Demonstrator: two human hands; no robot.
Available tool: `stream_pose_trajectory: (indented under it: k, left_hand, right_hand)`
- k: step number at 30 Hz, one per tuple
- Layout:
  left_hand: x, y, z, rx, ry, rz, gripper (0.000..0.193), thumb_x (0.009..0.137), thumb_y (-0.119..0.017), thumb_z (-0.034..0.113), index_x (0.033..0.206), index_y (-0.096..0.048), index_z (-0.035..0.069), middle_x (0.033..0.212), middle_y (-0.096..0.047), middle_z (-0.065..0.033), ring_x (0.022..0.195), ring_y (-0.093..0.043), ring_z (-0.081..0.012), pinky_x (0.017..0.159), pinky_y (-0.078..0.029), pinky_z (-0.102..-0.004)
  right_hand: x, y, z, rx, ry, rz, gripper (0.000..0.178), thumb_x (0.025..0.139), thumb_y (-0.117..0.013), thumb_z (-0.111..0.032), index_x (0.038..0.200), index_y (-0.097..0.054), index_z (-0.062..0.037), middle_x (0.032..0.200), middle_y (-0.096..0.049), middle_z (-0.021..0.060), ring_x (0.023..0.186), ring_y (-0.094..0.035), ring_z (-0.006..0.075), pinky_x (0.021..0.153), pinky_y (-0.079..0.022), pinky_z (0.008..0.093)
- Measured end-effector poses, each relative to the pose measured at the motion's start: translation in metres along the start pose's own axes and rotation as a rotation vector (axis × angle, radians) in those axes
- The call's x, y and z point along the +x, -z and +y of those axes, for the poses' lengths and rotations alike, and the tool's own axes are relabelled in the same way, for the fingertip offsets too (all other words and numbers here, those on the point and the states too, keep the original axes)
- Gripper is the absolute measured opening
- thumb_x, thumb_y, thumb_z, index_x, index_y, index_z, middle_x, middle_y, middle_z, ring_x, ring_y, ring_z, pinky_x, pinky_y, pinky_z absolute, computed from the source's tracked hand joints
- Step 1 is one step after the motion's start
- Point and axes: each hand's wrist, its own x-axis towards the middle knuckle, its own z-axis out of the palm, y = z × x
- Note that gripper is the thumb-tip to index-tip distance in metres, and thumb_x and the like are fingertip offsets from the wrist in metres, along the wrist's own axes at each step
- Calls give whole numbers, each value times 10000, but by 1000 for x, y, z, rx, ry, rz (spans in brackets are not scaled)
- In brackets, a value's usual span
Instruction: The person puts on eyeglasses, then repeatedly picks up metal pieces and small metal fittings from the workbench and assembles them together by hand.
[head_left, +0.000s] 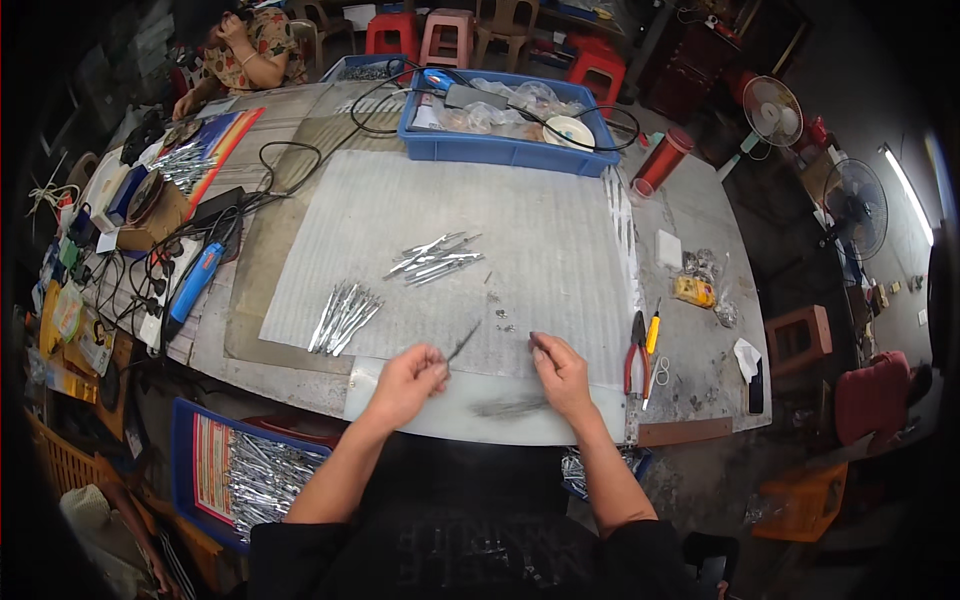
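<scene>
Wide downward view from head

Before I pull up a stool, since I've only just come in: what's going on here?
The person's left hand holds a thin dark piece. The right hand is apart from it; whether it grips anything is too small to tell. Two piles of silvery metal pieces lie on a white sheet beyond the hands.

a red stool stands beside a pink stool, a fan farther right.
</scene>
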Motion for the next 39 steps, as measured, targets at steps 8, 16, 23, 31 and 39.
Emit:
stream_pose_trajectory:
  k: [8, 16, 23, 31, 39]
  left_hand:
    - [-33, -31, -9, -147, 208, -160, 104, 830, -510, 84, 896, -503, 4, 723, -533, -23, 614, -515, -73, 561, -430, -201]
    - [-27, -42, -6, -137, 102, -128, 162, 815, -553, 83, 953, -520, 3, 734, -538, 1, 611, -484, -40, 542, -411, -175]
    - [-20, -23, -21, -99, 12, 66, 154, 817, -546, 83, 940, -549, -11, 715, -540, 13, 595, -455, -27, 510, -368, -168]
    - [-23, -19, -27, -207, -5, 72, 174, 827, -540, 111, 945, -535, -16, 712, -532, 3, 598, -445, -33, 515, -361, -165]
    - [-26, -19, -31, -139, -31, 86, 181, 830, -536, 112, 951, -530, -22, 720, -533, -4, 604, -450, -37, 525, -373, -170]
  right_hand:
    - [-21, -15, -49, 695, -302, -69, 230, 815, -561, -122, 993, -538, 21, 774, -532, 10, 689, -488, 60, 639, -409, 182]
    - [-23, -23, -48, 673, -381, -93, 129, 823, -551, -105, 869, -557, 16, 687, -521, -10, 625, -466, 43, 572, -391, 178]
    - [29, -17, -28, 42, 23, 8, 102, 779, -552, -82, 807, -582, 11, 710, -565, 78, 613, -526, 167, 572, -419, 256]
    - [78, -32, 6, -337, 220, -239, 103, 720, -557, -95, 781, -593, -20, 751, -542, 118, 773, -510, 286, 696, -406, 367]
    - [84, -33, 3, -479, 301, -347, 90, 708, -562, -104, 749, -588, -29, 726, -534, 117, 746, -505, 292, 678, -399, 377]
